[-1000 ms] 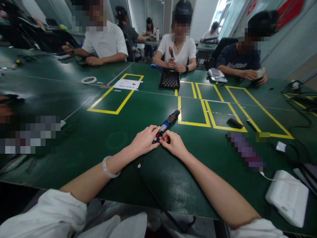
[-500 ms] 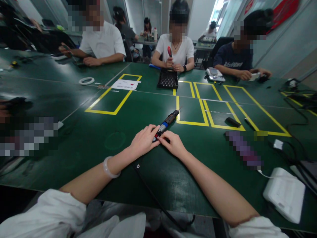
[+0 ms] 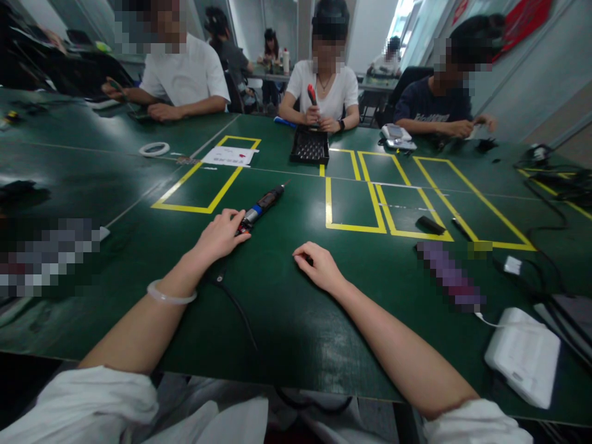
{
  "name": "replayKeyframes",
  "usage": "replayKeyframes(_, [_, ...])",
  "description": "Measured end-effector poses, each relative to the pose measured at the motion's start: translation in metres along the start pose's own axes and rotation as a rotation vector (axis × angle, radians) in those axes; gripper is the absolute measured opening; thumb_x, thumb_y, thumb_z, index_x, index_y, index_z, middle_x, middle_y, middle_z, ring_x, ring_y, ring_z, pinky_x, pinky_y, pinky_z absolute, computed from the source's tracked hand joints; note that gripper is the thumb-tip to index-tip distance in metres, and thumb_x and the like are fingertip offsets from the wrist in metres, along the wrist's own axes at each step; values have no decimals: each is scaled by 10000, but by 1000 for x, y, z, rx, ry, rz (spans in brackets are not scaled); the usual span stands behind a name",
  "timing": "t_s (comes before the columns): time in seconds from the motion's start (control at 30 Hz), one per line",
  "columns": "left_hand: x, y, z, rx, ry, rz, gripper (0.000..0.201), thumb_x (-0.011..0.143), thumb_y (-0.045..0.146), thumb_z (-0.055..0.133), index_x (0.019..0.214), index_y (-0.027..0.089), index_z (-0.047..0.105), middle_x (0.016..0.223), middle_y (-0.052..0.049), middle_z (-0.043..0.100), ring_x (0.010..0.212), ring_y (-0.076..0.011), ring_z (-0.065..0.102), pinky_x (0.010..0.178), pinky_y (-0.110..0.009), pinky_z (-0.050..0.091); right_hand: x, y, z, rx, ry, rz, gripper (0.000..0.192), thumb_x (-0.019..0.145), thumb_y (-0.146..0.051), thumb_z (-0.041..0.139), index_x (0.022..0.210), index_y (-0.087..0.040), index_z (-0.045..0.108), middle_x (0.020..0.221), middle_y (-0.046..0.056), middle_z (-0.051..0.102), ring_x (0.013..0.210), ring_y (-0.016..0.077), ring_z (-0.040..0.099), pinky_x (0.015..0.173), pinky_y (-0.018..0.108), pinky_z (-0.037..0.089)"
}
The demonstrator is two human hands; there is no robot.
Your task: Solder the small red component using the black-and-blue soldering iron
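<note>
My left hand (image 3: 221, 235) is closed round the rear end of an electric screwdriver (image 3: 261, 208), dark with a blue band and a thin bit. The tool lies low over the green table, its bit pointing away and to the right. A black cord (image 3: 238, 305) with a small ring near my wrist runs back towards the table's front edge. My right hand (image 3: 319, 265) rests on the table to the right of the tool, apart from it. Its fingers are curled in, and nothing shows in them.
Yellow tape rectangles (image 3: 356, 228) mark the table (image 3: 277, 320). Across it, a person works over a black tray (image 3: 309, 146) with a red-handled tool (image 3: 311, 95). A white tape roll (image 3: 157, 150) lies back left. A white adapter (image 3: 522, 357), a purple blurred thing (image 3: 448, 274) and cables are at right.
My left hand has moved left with the electric screwdriver, away from my right hand. My right hand, which was at the tool's rear end, has let go and stays in nearly the same place.
</note>
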State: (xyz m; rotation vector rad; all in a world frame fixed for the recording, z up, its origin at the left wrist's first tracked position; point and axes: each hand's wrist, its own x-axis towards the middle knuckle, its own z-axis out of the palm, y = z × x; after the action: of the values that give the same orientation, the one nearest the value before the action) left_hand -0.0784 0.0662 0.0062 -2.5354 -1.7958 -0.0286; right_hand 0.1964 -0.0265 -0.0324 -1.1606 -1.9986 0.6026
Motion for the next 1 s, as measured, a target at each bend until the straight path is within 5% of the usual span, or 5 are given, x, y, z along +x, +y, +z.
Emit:
replayKeyframes(0.2, [11, -85, 3, 5, -52, -273, 652, 900, 504, 498, 1427, 131, 404, 1401, -192, 397, 1190, -336, 474, 948, -418, 415, 1, 0, 0, -31, -16, 2, 91, 919, -169, 543, 881, -193, 622, 811, 19, 599, 784, 156, 555, 722, 266, 415])
replayKeyframes(0.33, [7, -115, -2, -7, -77, -413, 689, 911, 516, 476, 1460, 117, 356, 1456, -203, 362, 1195, -360, 470, 915, -449, 423, 1, -1, 0, -47, -31, 13, 89, 921, -172, 547, 881, -192, 623, 817, 22, 606, 793, 159, 556, 733, 271, 414])
replayKeyframes(0.47, [-1, -113, -9, 48, -47, -453, 649, 913, 500, 480, 1439, 130, 394, 1424, -188, 432, 1168, -365, 508, 903, -462, 443, 1, -2, 0, -48, -37, 15, 85, 919, -169, 548, 886, -192, 623, 826, 23, 611, 803, 160, 557, 741, 271, 415])
replayKeyframes(0.63, [-13, -89, -15, 121, 146, -420, 532, 882, 391, 556, 1291, 60, 475, 1304, -218, 486, 1117, -342, 523, 881, -447, 470, 1, -2, 0, -36, -39, 17, 85, 915, -164, 549, 887, -195, 624, 834, 23, 616, 809, 161, 557, 754, 278, 422])
replayKeyframes(1.0, [-13, -76, -20, 78, 188, -469, 469, 968, 391, 295, 1153, 32, 532, 1122, -204, 568, 989, -332, 564, 789, -488, 480, 1, 0, 0, -46, -43, 5, 89, 919, -181, 546, 880, -197, 624, 821, 24, 609, 803, 167, 547, 751, 289, 417])
